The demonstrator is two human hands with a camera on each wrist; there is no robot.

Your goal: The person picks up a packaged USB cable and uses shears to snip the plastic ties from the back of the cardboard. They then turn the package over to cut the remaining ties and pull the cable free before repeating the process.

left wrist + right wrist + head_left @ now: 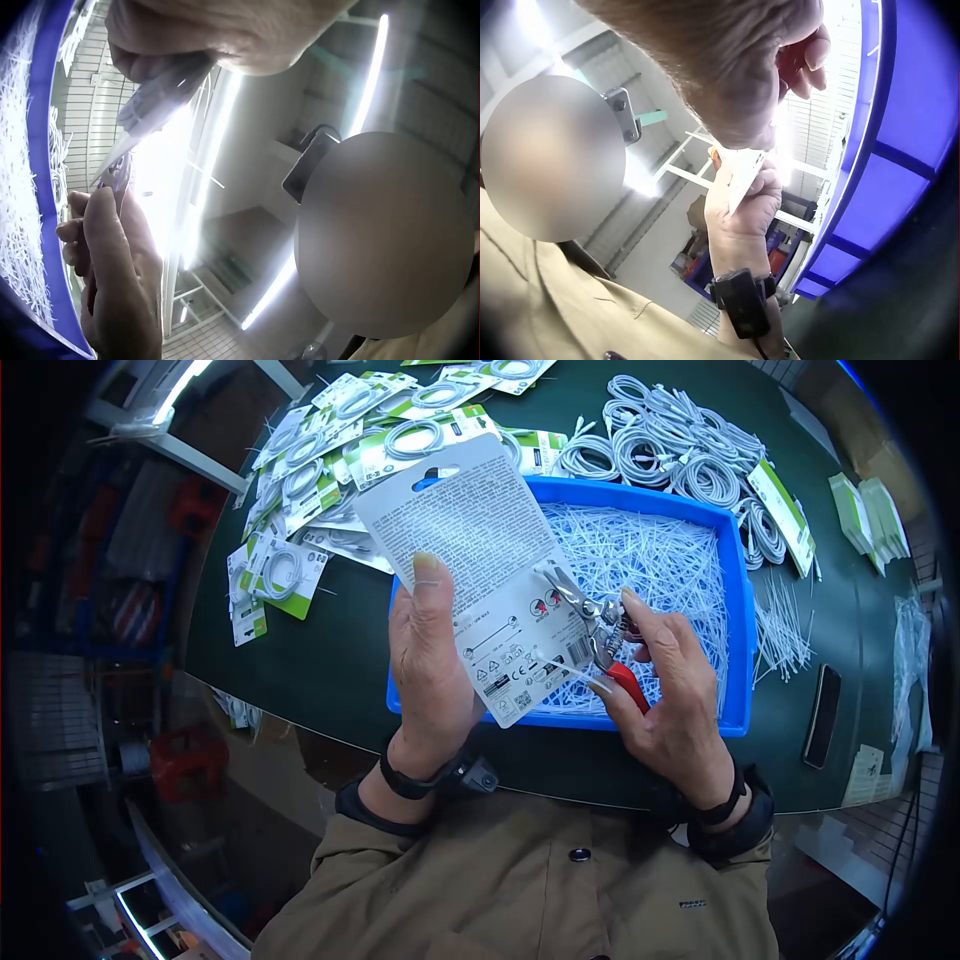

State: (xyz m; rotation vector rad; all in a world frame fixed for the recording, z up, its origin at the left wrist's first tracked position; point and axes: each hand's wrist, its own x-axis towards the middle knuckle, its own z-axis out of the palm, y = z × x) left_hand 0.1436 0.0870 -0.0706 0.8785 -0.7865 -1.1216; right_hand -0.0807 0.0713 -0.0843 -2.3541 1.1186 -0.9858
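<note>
My left hand (428,660) grips a printed retail card (480,520), thumb across its text side, the card tilted over the blue tray. In my right hand (683,705) is a pair of red-handled pruning shears (626,682). Their metal blades lie over the card's right edge. A thin white plastic strip (572,666) runs from the card's lower part to my right thumb tip. In the left wrist view, grey cable coils (154,97) show on the card's other side, under my left fingers. The right wrist view shows the card (746,180) edge-on in the left hand.
Beneath the hands stands a blue tray (738,610) full of cut white strips (650,550). Carded cables (300,480) pile up at the back left, loose coiled cables (680,440) at the back right. White ties (783,625) and a phone (822,717) lie to the tray's right.
</note>
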